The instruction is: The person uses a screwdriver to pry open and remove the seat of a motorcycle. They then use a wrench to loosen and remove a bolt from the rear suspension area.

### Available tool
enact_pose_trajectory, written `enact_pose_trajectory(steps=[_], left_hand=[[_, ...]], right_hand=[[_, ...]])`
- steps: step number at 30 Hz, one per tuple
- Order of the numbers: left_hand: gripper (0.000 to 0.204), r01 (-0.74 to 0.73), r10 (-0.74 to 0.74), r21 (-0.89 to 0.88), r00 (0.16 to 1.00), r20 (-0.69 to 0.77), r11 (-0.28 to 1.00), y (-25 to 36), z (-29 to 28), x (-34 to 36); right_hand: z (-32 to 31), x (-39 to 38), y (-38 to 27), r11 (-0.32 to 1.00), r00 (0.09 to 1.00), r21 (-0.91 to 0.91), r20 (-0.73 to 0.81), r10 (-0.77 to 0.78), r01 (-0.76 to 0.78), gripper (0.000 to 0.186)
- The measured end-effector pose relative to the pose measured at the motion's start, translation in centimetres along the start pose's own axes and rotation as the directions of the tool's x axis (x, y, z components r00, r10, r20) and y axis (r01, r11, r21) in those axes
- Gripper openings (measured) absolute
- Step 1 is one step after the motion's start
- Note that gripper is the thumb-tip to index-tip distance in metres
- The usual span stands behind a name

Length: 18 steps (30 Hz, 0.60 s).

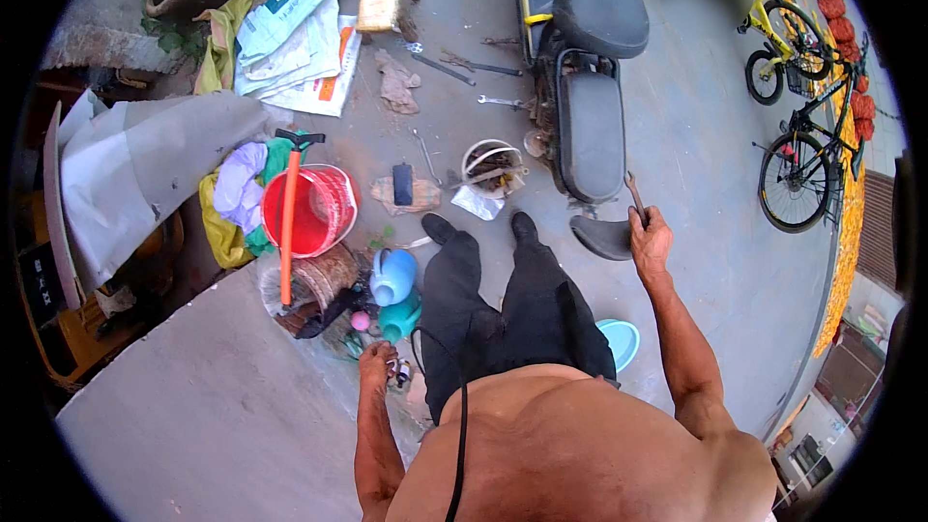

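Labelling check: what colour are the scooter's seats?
Both seats are dark grey, near black; head view.

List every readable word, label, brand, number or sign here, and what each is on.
I don't copy printed text; here is where it stands.
Green-and-white plastic sack: large pale lettering.
Round red plastic bucket: white print, too small to read.
Dark flat panel, far left: pale characters, blurred.
Grey metal wrench in the right hand: no readable marking.

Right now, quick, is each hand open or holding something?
Left hand: can't tell if it's open or closed.
Right hand: closed, holding a wrench.
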<state>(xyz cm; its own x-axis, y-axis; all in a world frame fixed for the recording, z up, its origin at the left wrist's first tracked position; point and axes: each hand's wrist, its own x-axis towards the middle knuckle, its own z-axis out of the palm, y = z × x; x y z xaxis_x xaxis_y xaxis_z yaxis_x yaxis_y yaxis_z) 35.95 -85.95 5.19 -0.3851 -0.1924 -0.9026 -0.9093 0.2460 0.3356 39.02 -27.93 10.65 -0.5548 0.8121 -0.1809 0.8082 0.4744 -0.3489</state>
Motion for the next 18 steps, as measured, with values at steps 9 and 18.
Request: enact_pose_trajectory(steps=[9,18], left_hand=[[0.034,-0.018,0.019,0.056,1.000,-0.009,0.998,4.1,-9.4,1.7],[0.030,0.049,-0.049,0.004,0.999,-0.017,0.999,2.9,-11.7,3.1]], right_hand=[[7.1,-5.0,-7.2,0.976,0.954,0.198,0.299,0.028,-0.090,0.040],[12.8,-7.6,-4.4,0.974,0.911,0.139,0.397,0.110,-0.178,0.038]])
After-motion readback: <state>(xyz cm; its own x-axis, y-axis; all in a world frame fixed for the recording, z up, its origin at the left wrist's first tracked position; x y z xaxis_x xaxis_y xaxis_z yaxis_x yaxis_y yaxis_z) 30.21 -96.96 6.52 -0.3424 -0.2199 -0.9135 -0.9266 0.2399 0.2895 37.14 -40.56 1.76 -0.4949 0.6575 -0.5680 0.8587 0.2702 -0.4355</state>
